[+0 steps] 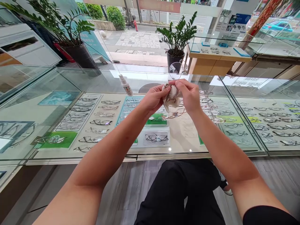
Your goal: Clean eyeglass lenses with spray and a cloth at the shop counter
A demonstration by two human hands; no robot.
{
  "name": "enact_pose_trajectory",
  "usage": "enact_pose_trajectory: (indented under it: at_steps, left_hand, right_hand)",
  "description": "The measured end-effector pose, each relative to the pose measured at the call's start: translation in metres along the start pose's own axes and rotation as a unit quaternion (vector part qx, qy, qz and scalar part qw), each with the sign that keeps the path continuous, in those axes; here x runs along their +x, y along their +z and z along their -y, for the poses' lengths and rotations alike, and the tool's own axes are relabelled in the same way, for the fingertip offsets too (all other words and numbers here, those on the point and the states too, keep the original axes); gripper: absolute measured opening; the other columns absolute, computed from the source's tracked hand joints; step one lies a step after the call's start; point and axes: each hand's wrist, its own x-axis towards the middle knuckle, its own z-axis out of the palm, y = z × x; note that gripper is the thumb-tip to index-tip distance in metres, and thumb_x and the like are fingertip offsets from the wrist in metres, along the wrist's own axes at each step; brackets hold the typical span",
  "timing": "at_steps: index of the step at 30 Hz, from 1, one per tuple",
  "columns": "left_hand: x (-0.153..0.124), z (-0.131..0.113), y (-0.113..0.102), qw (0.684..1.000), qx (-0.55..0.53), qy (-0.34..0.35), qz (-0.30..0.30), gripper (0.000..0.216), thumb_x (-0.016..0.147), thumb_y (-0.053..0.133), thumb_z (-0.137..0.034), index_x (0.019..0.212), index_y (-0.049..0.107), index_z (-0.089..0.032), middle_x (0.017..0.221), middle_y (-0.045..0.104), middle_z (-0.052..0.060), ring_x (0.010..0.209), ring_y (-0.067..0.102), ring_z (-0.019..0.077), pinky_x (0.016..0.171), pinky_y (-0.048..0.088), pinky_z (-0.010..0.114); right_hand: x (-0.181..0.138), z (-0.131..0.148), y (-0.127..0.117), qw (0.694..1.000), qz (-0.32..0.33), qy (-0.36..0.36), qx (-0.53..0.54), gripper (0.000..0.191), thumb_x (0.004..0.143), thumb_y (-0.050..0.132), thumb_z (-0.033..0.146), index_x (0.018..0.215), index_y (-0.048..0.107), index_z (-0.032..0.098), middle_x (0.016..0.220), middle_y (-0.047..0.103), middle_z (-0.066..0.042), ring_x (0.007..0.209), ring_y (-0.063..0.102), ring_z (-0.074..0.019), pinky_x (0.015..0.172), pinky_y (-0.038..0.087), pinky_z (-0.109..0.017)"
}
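Above the glass counter (70, 81) both my hands meet around a pair of glasses (175, 70) and a pale cleaning cloth (172, 97). My left hand (154, 98) is closed on the cloth, which is bunched round one part of the glasses. My right hand (188, 93) pinches the frame together with the cloth from the other side. One clear round lens sticks up above my fingers. Thin temple arms (174, 114) hang below the cloth.
A small white spray bottle (126, 85) lies on the glass to the left of my hands. Several spectacle frames (100, 122) lie on trays inside the case. Two potted plants (177, 40) stand beyond the counter. My dark-trousered legs (178, 190) are below.
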Motion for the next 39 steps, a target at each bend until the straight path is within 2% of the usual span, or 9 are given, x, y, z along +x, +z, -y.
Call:
enact_pose_trajectory:
  at_steps: [3,7,17,23,29,32,34,36,39]
  left_hand:
    - [0.004,0.001,-0.008,1.000,0.005,0.006,-0.011,0.036,0.076,0.102,-0.040,0.085,0.078,-0.016,0.078,0.073,0.002,0.067,0.065,0.0125,0.065,0.053,0.025]
    - [0.006,0.002,-0.015,1.000,0.014,0.007,-0.017,0.043,0.067,0.106,-0.043,0.085,0.078,-0.015,0.075,0.070,0.001,0.065,0.062,0.0112,0.063,0.051,0.024]
    - [-0.003,-0.004,-0.004,0.998,0.063,-0.004,0.000,0.038,0.069,0.101,-0.029,0.097,0.079,-0.016,0.088,0.075,0.004,0.078,0.070,0.0164,0.071,0.055,0.030]
    - [0.000,-0.008,-0.003,0.987,0.107,0.088,-0.080,0.024,0.078,0.089,-0.028,0.091,0.071,-0.020,0.088,0.070,0.003,0.077,0.065,0.0147,0.072,0.053,0.028]
    - [0.006,-0.021,-0.026,0.908,0.225,0.230,-0.266,0.021,0.091,0.069,-0.026,0.078,0.052,-0.024,0.064,0.034,-0.003,0.057,0.035,0.0136,0.054,0.032,0.029]
    - [0.007,-0.021,-0.038,0.843,0.358,0.258,-0.308,0.033,0.093,0.066,-0.029,0.069,0.044,-0.024,0.069,0.043,0.000,0.065,0.042,0.0164,0.064,0.041,0.034]
    - [0.007,-0.017,-0.043,0.793,0.473,0.235,-0.305,0.028,0.089,0.070,-0.029,0.070,0.050,-0.023,0.079,0.057,0.004,0.076,0.052,0.0207,0.078,0.048,0.040]
    - [0.005,-0.012,-0.043,0.751,0.553,0.219,-0.286,0.013,0.083,0.075,-0.027,0.086,0.063,-0.024,0.100,0.069,0.009,0.096,0.062,0.0290,0.095,0.050,0.049]
    - [-0.001,-0.010,-0.033,0.716,0.585,0.294,-0.241,0.054,0.078,0.081,-0.027,0.130,0.065,-0.025,0.144,0.065,0.016,0.140,0.054,0.0416,0.117,0.041,0.058]
  right_hand:
    - [0.003,0.000,-0.004,1.000,0.000,0.022,0.013,0.033,0.104,0.064,0.052,0.096,0.083,0.025,0.101,0.079,-0.005,0.100,0.074,-0.0217,0.094,0.062,-0.042]
    - [0.003,0.002,-0.004,1.000,0.000,0.022,0.021,0.019,0.096,0.075,0.043,0.100,0.080,0.025,0.102,0.078,-0.003,0.096,0.071,-0.0191,0.093,0.061,-0.039]
    - [0.000,0.000,0.003,0.995,0.014,0.051,0.086,0.022,0.089,0.084,0.048,0.092,0.082,0.026,0.101,0.079,-0.002,0.097,0.072,-0.0193,0.093,0.062,-0.040]
    - [0.012,-0.007,-0.017,0.994,-0.041,0.064,0.073,0.031,0.091,0.079,0.059,0.099,0.080,0.030,0.111,0.079,-0.003,0.107,0.071,-0.0214,0.089,0.059,-0.039]
    - [0.017,0.003,-0.028,0.992,-0.041,0.083,0.083,0.035,0.091,0.071,0.063,0.092,0.072,0.029,0.114,0.079,-0.004,0.104,0.070,-0.0195,0.083,0.056,-0.035]
    - [0.012,0.011,-0.022,0.990,-0.010,0.098,0.102,0.031,0.089,0.073,0.058,0.087,0.069,0.027,0.108,0.079,-0.005,0.101,0.070,-0.0200,0.083,0.055,-0.036]
    - [0.009,0.014,-0.019,0.989,0.006,0.103,0.105,0.029,0.089,0.073,0.055,0.085,0.068,0.027,0.103,0.078,-0.004,0.098,0.069,-0.0197,0.082,0.055,-0.036]
    - [0.008,0.015,-0.017,0.990,0.020,0.101,0.099,0.027,0.090,0.073,0.053,0.085,0.068,0.027,0.099,0.078,-0.004,0.093,0.068,-0.0189,0.082,0.054,-0.037]
    - [0.007,0.014,-0.016,0.993,0.042,0.084,0.066,0.022,0.092,0.071,0.045,0.082,0.070,0.026,0.092,0.077,-0.003,0.085,0.065,-0.0177,0.083,0.054,-0.038]
